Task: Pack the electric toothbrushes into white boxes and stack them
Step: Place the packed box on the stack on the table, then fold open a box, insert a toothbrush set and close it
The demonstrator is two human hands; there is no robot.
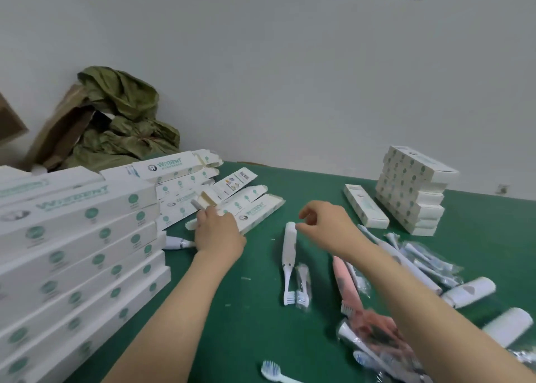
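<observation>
In the middle of the green table lay a white electric toothbrush, a smooth plastic stick with its bristle head toward the person and its rounded butt end away. A spare brush head in clear crinkled wrap lay just beside its neck. The right hand hovered at the butt end, fingers curled and thumb near the forefinger; motion blur hid whether it touched or pinched the toothbrush. To the left, the left hand lay with its fingers curled over the near end of a white box, a long flat carton printed with green dots and lettering. A second white handle poked out from under that wrist. Behind the hand sprawled loose cartons with open flaps, and at the far left rose a tall stack of boxes. On the right stood a smaller stack with a single box lying beside it. Near the right forearm lay a pink toothbrush, wrapped brush heads and white cylinders. A crumpled olive bag and brown cardboard sat against the pale wall.
</observation>
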